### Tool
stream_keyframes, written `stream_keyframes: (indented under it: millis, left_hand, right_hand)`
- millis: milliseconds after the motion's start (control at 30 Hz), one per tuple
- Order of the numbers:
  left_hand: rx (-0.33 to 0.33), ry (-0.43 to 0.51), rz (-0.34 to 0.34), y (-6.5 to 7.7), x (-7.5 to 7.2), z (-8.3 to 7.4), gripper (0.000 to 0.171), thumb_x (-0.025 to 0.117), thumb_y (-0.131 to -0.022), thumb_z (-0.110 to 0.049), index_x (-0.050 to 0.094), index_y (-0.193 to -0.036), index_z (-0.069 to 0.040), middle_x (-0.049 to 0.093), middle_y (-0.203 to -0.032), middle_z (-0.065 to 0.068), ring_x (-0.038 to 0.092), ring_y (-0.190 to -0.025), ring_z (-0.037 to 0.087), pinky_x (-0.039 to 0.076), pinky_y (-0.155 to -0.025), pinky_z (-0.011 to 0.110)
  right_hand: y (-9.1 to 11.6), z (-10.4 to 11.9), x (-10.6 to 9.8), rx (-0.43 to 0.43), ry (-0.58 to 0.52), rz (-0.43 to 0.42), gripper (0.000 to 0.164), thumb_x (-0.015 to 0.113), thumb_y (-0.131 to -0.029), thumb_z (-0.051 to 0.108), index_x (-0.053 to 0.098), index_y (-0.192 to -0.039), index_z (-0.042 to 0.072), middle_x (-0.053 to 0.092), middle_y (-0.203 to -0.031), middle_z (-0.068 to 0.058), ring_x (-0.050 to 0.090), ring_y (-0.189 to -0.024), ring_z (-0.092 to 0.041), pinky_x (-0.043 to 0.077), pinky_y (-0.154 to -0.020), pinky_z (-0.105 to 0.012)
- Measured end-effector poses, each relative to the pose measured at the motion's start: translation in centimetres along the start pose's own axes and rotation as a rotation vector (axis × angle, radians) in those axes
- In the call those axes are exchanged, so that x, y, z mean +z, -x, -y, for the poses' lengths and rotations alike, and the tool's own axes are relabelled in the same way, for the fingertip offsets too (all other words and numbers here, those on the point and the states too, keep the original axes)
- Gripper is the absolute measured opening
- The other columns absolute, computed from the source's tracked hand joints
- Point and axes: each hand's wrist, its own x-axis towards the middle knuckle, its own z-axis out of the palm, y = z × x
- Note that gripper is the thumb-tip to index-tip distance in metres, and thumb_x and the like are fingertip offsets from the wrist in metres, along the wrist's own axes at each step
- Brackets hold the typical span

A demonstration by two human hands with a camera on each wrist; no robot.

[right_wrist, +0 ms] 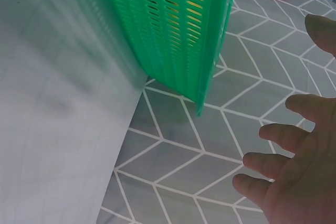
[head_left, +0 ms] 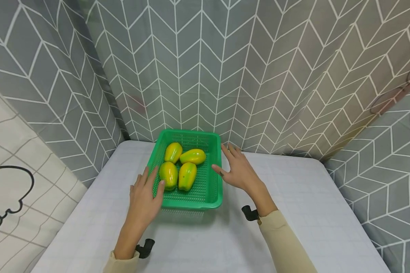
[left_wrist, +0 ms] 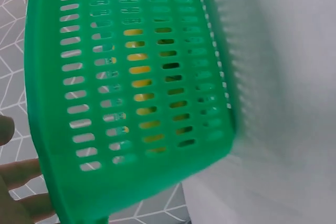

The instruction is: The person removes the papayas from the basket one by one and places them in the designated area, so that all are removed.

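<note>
Both hands are spread and hold nothing: the left hand lies against the near-left rim of the green basket, and the right hand hovers just beside its right wall. The basket sits at the table's far edge with four yellow-green fruits inside. Each wrist view shows only blurred slotted wall and cut-off fingertips, so contact cannot be confirmed there.

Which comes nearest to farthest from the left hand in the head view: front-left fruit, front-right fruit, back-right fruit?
1. Front-left fruit, beside the left hand thumb.
2. Front-right fruit, next along.
3. Back-right fruit, deeper in the green basket.
</note>
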Motion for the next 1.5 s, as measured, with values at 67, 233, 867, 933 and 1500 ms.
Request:
stream_keyframes:
  millis: [67, 233, 867, 933, 1500]
  left_hand:
    - [-0.009, 0.025, -0.011, 0.2, -0.2, 0.3, 0.057, 0.048, -0.112, -0.027, 0.039, -0.162, -0.001, 0.027, -0.170, 0.034, 0.025, -0.154, 0.063, 0.019, -0.121, 0.083]
    - [-0.024, 0.060, -0.032, 0.8, -0.4, 0.8, 0.054, 0.045, -0.113, -0.023, 0.039, -0.162, -0.001, 0.028, -0.171, 0.031, 0.031, -0.154, 0.057, 0.027, -0.124, 0.075]
    - [-0.096, 0.121, -0.035, 2.1, -0.6, 2.0, 0.050, 0.043, -0.111, -0.008, 0.041, -0.161, 0.000, 0.029, -0.171, 0.030, 0.032, -0.157, 0.052, 0.030, -0.124, 0.071]
    - [-0.106, 0.131, -0.031, 2.2, -0.6, 2.1, 0.051, 0.043, -0.111, -0.008, 0.040, -0.161, 0.000, 0.029, -0.171, 0.030, 0.031, -0.157, 0.052, 0.030, -0.125, 0.071]
    - [-0.164, 0.288, 0.013, 3.0, -0.8, 3.3, 0.057, 0.035, -0.112, -0.004, 0.022, -0.168, -0.002, 0.027, -0.174, 0.024, 0.026, -0.162, 0.044, 0.028, -0.128, 0.065]
  right_hand:
    - [-0.4, 0.1, 0.0, -0.007, -0.010, 0.006, 0.089, 0.059, -0.102, 0.060, 0.026, -0.169, 0.012, 0.027, -0.174, -0.025, 0.024, -0.160, -0.052, 0.025, -0.130, -0.068]
    - [-1.2, 0.3, 0.0, -0.027, -0.024, 0.011, 0.088, 0.059, -0.103, 0.058, 0.026, -0.169, 0.011, 0.025, -0.174, -0.025, 0.024, -0.160, -0.052, 0.027, -0.128, -0.070]
    - [-4.9, 2.5, 0.1, -0.027, -0.143, 0.067, 0.085, 0.057, -0.104, 0.058, 0.024, -0.170, 0.014, 0.022, -0.177, -0.019, 0.022, -0.163, -0.044, 0.026, -0.129, -0.069]
    - [-5.3, 2.7, 0.1, -0.025, -0.149, 0.076, 0.086, 0.056, -0.105, 0.058, 0.023, -0.170, 0.014, 0.021, -0.177, -0.019, 0.023, -0.163, -0.044, 0.026, -0.129, -0.069]
    - [-8.0, 3.5, 1.0, -0.017, -0.310, 0.147, 0.091, 0.064, -0.103, 0.050, 0.018, -0.171, 0.011, 0.027, -0.176, -0.015, 0.028, -0.162, -0.040, 0.031, -0.129, -0.062]
